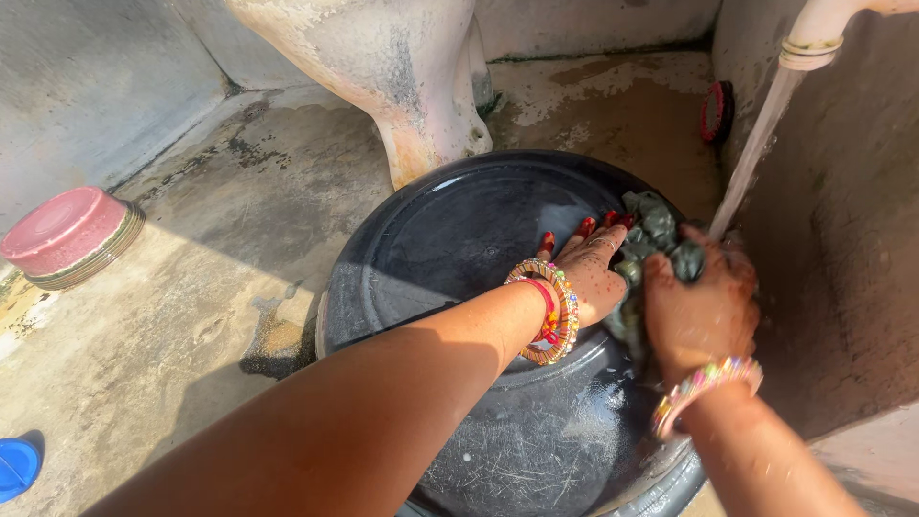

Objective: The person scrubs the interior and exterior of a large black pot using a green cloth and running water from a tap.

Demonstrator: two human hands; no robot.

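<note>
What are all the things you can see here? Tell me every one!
Tub: one, big and black, upside down on the floor, in the middle.
Cloth: one, dark green and wet, on the tub's right edge, held by both hands.
Tap: one, cream pipe, top right.
Water stream: one, running from the tap down toward the cloth.
Bowl: one, pink, upside down on the floor at left.
Brush: one, red, by the right wall.
Blue thing: one, bottom left corner, cut off, cannot tell what.
Pedestal: one, stained white, top middle.
Floor: grey concrete, stained.
Bangles: bright, beaded, on both wrists.
Left hand: on the cloth.
Right hand: gripping the cloth.
</note>
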